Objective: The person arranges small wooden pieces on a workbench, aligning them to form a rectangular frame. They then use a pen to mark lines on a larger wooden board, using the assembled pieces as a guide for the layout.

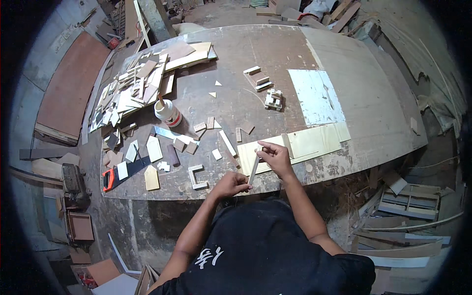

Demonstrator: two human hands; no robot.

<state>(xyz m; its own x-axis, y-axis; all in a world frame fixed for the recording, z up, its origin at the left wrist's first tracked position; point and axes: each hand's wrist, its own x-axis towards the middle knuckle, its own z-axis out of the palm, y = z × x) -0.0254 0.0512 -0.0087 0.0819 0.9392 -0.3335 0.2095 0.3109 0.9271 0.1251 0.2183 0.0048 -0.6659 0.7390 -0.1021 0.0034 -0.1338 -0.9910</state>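
Note:
A narrow wooden strip (253, 170) spans my two hands over the front edge of the workbench. Its near end is pinched in the fingertips of my left hand (232, 185). Higher up, the thumb and fingers of my right hand (277, 158) close on the far end. Under and beside my right hand lie pale wooden boards (314, 145). Left of my left hand, a small U-shaped frame of wood strips (195, 178) rests on the bench. Another thin stick (228, 143) lies beyond my hands, among small wooden pieces.
A white glue bottle (168, 114) stands left of centre. An orange-handled handsaw (118, 178) lies at the front left, near a pile of wood offcuts (142, 88). Two small wooden assemblies, one a stacked block (274, 100), sit farther back beside a whitish sheet (317, 97).

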